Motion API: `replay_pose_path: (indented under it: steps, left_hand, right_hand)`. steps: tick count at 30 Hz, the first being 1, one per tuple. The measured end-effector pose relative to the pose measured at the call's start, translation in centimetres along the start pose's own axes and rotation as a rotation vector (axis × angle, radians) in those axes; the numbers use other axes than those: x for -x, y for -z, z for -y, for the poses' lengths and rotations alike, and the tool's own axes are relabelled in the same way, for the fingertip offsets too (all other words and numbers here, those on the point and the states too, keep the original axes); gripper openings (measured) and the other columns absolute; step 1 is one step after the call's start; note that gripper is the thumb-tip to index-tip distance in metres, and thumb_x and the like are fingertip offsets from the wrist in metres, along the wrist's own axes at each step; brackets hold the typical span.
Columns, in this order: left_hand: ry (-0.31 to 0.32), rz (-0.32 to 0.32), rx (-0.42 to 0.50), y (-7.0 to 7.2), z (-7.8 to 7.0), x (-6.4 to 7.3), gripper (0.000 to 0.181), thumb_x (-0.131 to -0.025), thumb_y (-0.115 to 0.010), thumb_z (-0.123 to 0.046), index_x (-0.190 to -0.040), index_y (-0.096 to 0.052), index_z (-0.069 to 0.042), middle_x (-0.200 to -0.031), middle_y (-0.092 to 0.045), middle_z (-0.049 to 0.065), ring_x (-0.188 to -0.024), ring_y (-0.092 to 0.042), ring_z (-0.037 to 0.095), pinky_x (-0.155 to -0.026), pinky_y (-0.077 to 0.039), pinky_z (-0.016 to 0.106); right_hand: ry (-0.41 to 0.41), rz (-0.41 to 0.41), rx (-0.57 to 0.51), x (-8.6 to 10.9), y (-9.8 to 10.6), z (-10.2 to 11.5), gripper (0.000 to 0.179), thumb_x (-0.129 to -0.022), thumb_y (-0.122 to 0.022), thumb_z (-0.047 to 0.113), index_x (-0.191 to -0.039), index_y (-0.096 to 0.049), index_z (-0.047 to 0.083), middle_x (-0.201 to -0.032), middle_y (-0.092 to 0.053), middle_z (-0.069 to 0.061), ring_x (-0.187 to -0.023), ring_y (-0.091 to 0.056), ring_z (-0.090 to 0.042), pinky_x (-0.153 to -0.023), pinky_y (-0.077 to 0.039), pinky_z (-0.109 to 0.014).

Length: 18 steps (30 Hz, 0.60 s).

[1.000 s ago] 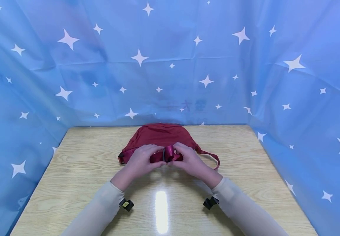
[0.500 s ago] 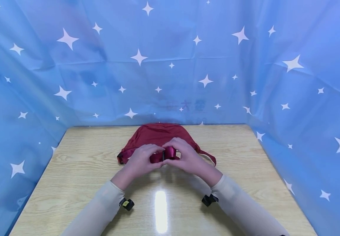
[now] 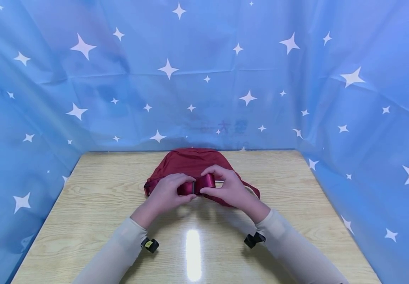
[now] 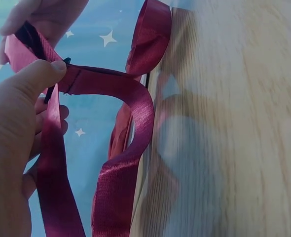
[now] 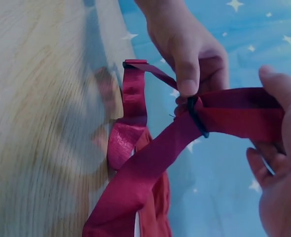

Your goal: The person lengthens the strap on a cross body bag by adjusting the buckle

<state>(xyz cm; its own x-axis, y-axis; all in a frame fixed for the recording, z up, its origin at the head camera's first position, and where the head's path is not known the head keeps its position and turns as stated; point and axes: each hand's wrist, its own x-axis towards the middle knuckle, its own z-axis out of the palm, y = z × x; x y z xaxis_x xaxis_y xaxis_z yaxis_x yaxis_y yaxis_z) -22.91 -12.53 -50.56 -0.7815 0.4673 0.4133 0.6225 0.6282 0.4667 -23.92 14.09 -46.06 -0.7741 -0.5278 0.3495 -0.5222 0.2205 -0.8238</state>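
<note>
A dark red fabric bag (image 3: 193, 161), which looks like a waist bag, lies at the back of the table with its strap raised in front. My left hand (image 3: 164, 193) pinches the magenta strap (image 4: 118, 197) right at a black slider buckle (image 5: 199, 118). To its right, my right hand (image 3: 230, 190) holds a folded loop of the strap between thumb and fingers, just past the slider. The right wrist view has the loop's two layers running from the slider into the right hand's grasp. Another strap length curves down below the hands toward the bag.
The bag rests on a light wood-grain table (image 3: 98, 205). A blue curtain (image 3: 204, 98) with white stars stands behind and at both sides. A narrow strap (image 3: 254, 190) loops out at the bag's right. Each sleeve cuff carries a small black camera.
My right hand shifts left to the slider, then back right, and the strap loop beyond the slider looks longer now. More red strap hangs below the right hand. My left hand stays nearly in place.
</note>
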Motion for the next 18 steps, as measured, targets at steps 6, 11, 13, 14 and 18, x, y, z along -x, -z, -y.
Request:
replay_pose_path:
  steps: [6, 11, 13, 14, 18]
  left_hand:
    - [0.017, 0.006, -0.001, 0.5, 0.3, 0.2, 0.048, -0.089, -0.096, -0.035, -0.129, -0.077, -0.017, -0.12, -0.078, -0.004, -0.115, -0.071, 0.017, -0.102, -0.057, 0.043]
    - [0.034, 0.026, -0.023, 0.6, 0.6, 0.4, 0.048, -0.091, -0.095, -0.038, -0.131, -0.077, -0.017, -0.123, -0.078, -0.003, -0.121, -0.071, 0.019, -0.108, -0.055, 0.045]
    - [0.035, 0.035, -0.026, 0.7, 0.6, 0.5, 0.049, -0.091, -0.094, -0.039, -0.131, -0.077, -0.017, -0.123, -0.077, -0.003, -0.122, -0.07, 0.02, -0.108, -0.055, 0.045]
    - [0.036, 0.039, -0.027, 0.7, 0.5, 0.5, 0.049, -0.091, -0.094, -0.039, -0.131, -0.077, -0.017, -0.123, -0.077, -0.002, -0.121, -0.07, 0.02, -0.108, -0.055, 0.045]
    - [0.021, 0.039, -0.031, 0.7, 0.6, 0.5, 0.048, -0.091, -0.094, -0.037, -0.13, -0.077, -0.016, -0.121, -0.077, -0.002, -0.118, -0.071, 0.02, -0.106, -0.056, 0.044]
  right_hand:
    - [-0.013, -0.045, -0.041, 0.3, 0.2, -0.1, 0.04, -0.091, -0.093, 0.009, -0.124, -0.074, 0.02, -0.119, -0.076, 0.002, -0.109, -0.077, -0.029, -0.093, -0.063, -0.049]
    - [-0.006, -0.03, -0.049, 0.4, 0.5, 0.0, 0.041, -0.092, -0.092, 0.008, -0.126, -0.074, 0.018, -0.122, -0.075, -0.005, -0.113, -0.074, -0.03, -0.097, -0.062, -0.052]
    - [-0.007, -0.003, -0.029, 0.3, 0.7, 0.0, 0.043, -0.092, -0.093, 0.009, -0.128, -0.072, 0.018, -0.123, -0.074, -0.008, -0.116, -0.073, -0.028, -0.099, -0.06, -0.054]
    - [-0.008, 0.014, -0.017, 0.2, 0.8, 0.1, 0.045, -0.092, -0.093, 0.01, -0.129, -0.071, 0.019, -0.125, -0.074, -0.008, -0.117, -0.073, -0.026, -0.1, -0.06, -0.054]
    - [0.025, 0.103, 0.148, -0.2, 1.1, 0.8, 0.051, -0.091, -0.095, 0.023, -0.134, -0.068, 0.021, -0.128, -0.073, -0.002, -0.117, -0.07, -0.018, -0.099, -0.06, -0.048]
